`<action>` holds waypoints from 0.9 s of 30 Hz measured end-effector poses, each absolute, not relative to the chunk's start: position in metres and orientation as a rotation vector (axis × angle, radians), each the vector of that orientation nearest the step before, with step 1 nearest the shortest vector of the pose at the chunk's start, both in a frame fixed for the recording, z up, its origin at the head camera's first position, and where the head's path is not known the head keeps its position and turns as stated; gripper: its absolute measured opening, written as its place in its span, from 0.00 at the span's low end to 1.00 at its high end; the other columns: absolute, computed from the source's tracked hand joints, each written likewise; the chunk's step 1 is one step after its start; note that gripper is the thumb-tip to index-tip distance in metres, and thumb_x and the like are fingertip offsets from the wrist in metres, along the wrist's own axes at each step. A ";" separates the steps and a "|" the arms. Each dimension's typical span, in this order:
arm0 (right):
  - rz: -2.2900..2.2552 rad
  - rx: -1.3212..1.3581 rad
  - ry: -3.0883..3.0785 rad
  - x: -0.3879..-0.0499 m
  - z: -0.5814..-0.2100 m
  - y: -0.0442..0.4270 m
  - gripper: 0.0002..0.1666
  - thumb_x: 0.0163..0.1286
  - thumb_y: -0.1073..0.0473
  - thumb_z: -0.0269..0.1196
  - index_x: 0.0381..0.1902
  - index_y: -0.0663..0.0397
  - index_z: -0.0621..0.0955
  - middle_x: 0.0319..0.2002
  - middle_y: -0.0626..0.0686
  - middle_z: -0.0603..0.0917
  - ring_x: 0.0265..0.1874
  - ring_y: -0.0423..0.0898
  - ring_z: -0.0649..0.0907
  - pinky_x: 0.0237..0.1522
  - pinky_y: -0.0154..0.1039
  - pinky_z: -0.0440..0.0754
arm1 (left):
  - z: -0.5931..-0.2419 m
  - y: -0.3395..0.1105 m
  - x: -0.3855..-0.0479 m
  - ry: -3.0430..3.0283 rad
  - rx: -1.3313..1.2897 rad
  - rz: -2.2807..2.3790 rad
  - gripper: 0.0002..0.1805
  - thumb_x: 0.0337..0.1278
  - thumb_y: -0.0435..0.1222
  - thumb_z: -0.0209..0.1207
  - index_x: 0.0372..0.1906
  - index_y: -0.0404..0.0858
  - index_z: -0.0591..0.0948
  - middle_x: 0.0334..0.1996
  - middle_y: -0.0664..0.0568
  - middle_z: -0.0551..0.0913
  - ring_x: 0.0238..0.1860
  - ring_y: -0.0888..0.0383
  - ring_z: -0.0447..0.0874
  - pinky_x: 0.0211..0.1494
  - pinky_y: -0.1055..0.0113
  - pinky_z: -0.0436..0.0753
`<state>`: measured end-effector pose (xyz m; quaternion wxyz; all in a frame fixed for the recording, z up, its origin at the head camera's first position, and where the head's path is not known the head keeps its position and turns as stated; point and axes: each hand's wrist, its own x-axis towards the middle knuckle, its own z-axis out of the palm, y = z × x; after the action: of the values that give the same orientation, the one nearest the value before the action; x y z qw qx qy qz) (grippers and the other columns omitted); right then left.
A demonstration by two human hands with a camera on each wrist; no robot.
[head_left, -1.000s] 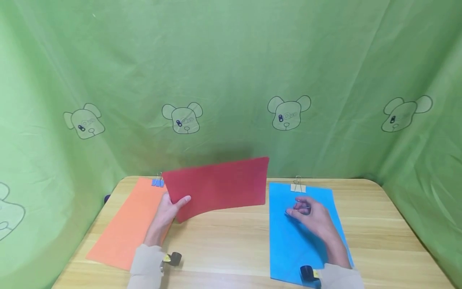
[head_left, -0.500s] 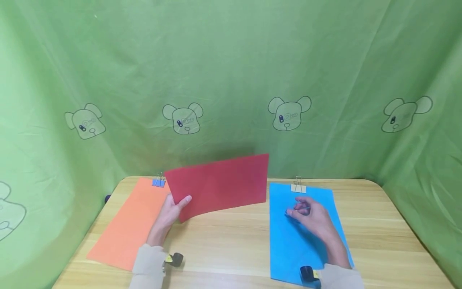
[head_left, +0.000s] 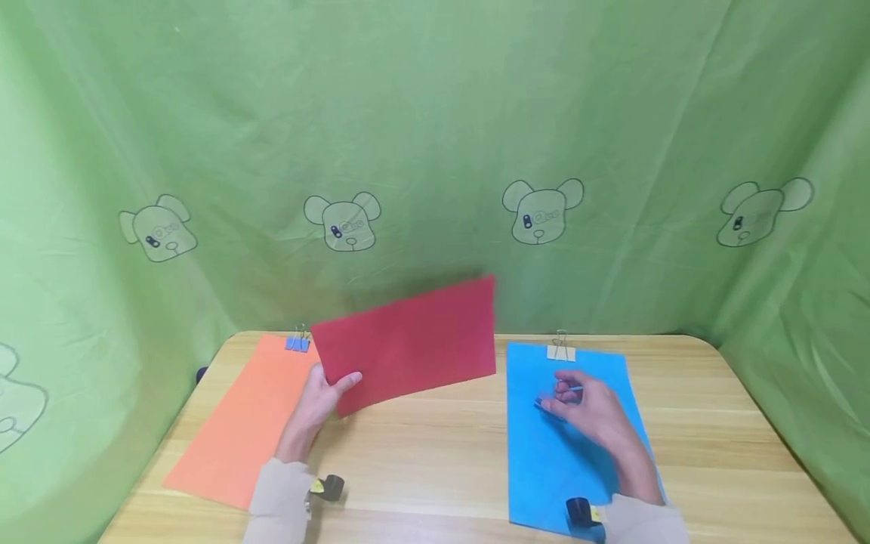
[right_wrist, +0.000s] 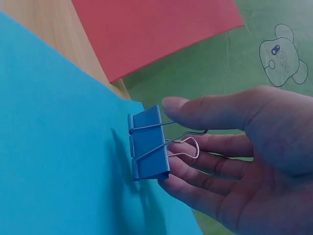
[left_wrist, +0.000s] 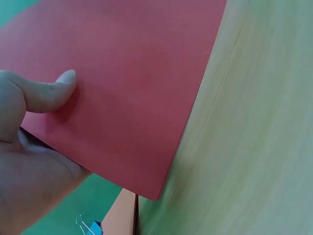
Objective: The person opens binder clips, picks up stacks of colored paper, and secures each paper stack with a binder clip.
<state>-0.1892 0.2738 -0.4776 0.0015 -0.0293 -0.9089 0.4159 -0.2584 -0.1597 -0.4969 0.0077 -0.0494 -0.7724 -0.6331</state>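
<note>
Pinched at its left end between thumb and fingers, a red sheet of paper [head_left: 414, 340] is held up above the table by my left hand [head_left: 318, 397]. Its right end is higher than its left, and the fingers behind it are hidden. Over a blue sheet of paper [head_left: 537, 472] on the right, my right hand [head_left: 593, 408] holds a blue binder clip [right_wrist: 148, 147] between thumb and fingers. The clip's wire handles point back toward the palm. In the right wrist view the clip casts a shadow on the blue sheet.
An orange sheet of paper [head_left: 227, 434] lies on the left of the wooden table [head_left: 421, 468], with a blue-violet binder clip [head_left: 297, 344] at its top edge. A cream binder clip [head_left: 561, 353] grips the blue sheet's top edge. Green cloth [head_left: 435, 136] hangs behind the table.
The red sheet's right end has risen and swung slightly left, so the sheet tilts more. My left hand has shifted a little right. My right hand is nearly still.
</note>
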 end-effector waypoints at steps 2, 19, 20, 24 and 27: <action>1.303 -0.089 -2.851 -0.189 -0.476 0.274 0.36 0.66 0.56 0.73 0.66 0.69 0.74 0.50 0.62 0.84 0.50 0.59 0.85 0.52 0.57 0.83 | -0.497 -0.160 -0.258 -2.419 -0.150 -1.966 0.15 0.62 0.26 0.66 0.53 0.29 0.81 0.44 0.45 0.87 0.44 0.58 0.82 0.53 0.66 0.80; 1.346 -0.118 -2.866 -0.187 -0.470 0.274 0.37 0.66 0.52 0.74 0.63 0.69 0.75 0.53 0.66 0.85 0.53 0.62 0.85 0.53 0.56 0.84 | -0.500 -0.158 -0.260 -2.414 -0.160 -2.061 0.14 0.67 0.29 0.63 0.55 0.30 0.80 0.48 0.44 0.87 0.48 0.55 0.84 0.56 0.68 0.79; 1.349 -0.122 -2.864 -0.187 -0.470 0.274 0.37 0.65 0.52 0.74 0.63 0.70 0.75 0.53 0.66 0.85 0.53 0.62 0.85 0.53 0.56 0.84 | -0.501 -0.158 -0.260 -2.414 -0.164 -2.062 0.14 0.67 0.29 0.62 0.55 0.30 0.80 0.48 0.44 0.87 0.48 0.55 0.84 0.56 0.68 0.79; 1.377 -0.155 -2.861 -0.186 -0.468 0.274 0.37 0.65 0.50 0.74 0.63 0.69 0.76 0.53 0.66 0.85 0.53 0.62 0.85 0.54 0.55 0.84 | -0.502 -0.159 -0.260 -2.420 -0.179 -2.057 0.13 0.68 0.29 0.62 0.54 0.30 0.80 0.47 0.44 0.87 0.48 0.54 0.84 0.55 0.68 0.79; 1.395 -0.168 -2.854 -0.186 -0.467 0.275 0.38 0.66 0.48 0.74 0.63 0.69 0.76 0.53 0.64 0.85 0.53 0.61 0.85 0.55 0.55 0.84 | -0.503 -0.161 -0.260 -2.417 -0.179 -2.061 0.13 0.69 0.29 0.62 0.54 0.30 0.80 0.47 0.44 0.87 0.49 0.53 0.84 0.56 0.67 0.79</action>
<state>-0.1857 0.2746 -0.4672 -0.0196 -0.0527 -0.8970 0.4385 -0.2604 -0.1606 -0.5027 -0.0199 -0.0562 -0.7596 -0.6476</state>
